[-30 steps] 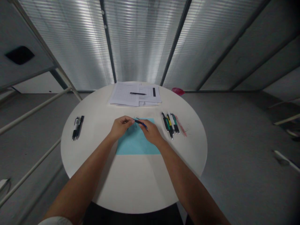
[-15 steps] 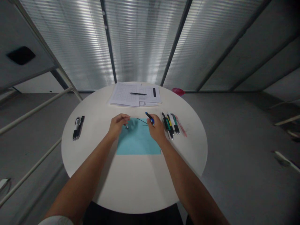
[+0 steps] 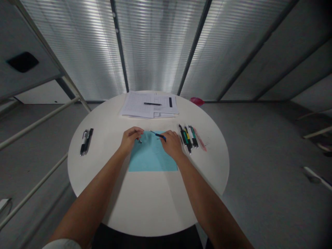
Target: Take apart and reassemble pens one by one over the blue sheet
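My left hand is closed in a pinch over the left edge of a blue sheet. A small shiny metallic piece pokes out below its fingers; the rest is hidden. At the sheet's right side, my right hand grips a black-and-blue pen barrel, which points left toward the other hand. A thin dark pen refill lines up with the barrel's left end; whether it is inside or just beneath, I cannot tell.
Several pens lie in a row right of the sheet, beside a pink pen. Two dark-and-white pens rest at the left of the round white table. Printed papers with a black pen are at the back.
My right hand has turned over and lowered the pen barrel, swinging its end down and left to meet the refill on the sheet. My left hand has stayed in place.
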`<state>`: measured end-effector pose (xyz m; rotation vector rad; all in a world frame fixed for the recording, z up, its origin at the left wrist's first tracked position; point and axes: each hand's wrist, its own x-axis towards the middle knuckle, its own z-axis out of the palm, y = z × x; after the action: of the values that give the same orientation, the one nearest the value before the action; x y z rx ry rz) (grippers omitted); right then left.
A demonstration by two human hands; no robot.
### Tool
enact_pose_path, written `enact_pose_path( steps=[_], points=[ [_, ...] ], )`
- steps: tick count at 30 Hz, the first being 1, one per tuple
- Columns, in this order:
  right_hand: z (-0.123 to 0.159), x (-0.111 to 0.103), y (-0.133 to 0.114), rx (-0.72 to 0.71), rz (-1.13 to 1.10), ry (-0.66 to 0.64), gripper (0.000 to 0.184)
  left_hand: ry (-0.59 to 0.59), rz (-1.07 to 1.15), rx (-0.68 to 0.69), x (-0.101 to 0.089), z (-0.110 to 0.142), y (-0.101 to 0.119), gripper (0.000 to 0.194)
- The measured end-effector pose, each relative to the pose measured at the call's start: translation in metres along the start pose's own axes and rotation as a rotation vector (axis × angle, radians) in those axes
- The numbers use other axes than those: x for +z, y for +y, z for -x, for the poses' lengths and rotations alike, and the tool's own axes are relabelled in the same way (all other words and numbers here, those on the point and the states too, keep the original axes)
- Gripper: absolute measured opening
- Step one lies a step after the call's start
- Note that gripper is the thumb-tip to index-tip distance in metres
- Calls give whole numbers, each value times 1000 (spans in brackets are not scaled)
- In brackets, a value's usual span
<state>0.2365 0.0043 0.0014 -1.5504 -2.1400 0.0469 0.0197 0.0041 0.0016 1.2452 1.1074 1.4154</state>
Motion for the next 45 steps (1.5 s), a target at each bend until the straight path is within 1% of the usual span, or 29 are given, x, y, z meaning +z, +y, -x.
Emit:
enact_pose_path(
  steps=[5,10,13,15,17,20,23,27,30,34,38,42,45],
  points=[
    [0,3,0,-34,-21,-38,15,-5,-28,-21,0,1,1,16],
    [-1,3,-1,-40,-37,-68,12,-18,-41,4,1,1,2,15],
    [-1,-2,-4,-46,-66,-66,13,-44,-102,37,1,1,4,16],
    [-1,-5,-6,-59,-89,-67,15,-73,-219,87,2,3,4,16],
    [-1,-6,-8,-60,-101,-66,15,-94,-402,183,2,4,4,16],
    [-2,-5,-6,-28,-89,-42,17,-90,-655,326,2,5,2,15],
    [-2,-2,-4,-4,-61,-32,19,-79,-757,366,1,4,0,17],
    [-1,0,-3,-16,-23,-80,16,-87,-778,361,1,3,-1,17],
    [-1,0,-4,-8,-15,-76,16,-102,-779,362,1,4,-1,17],
    [-2,-2,-3,60,34,-30,19,-100,-779,357,1,4,-1,18],
    [-1,-2,-1,110,75,-43,19,-108,-784,350,1,3,-2,19],
    [-2,-1,1,116,41,-56,22,-130,-807,360,0,3,-4,19],
    [-4,-2,1,107,-65,9,25,-137,-834,351,0,3,-2,19]
  ],
)
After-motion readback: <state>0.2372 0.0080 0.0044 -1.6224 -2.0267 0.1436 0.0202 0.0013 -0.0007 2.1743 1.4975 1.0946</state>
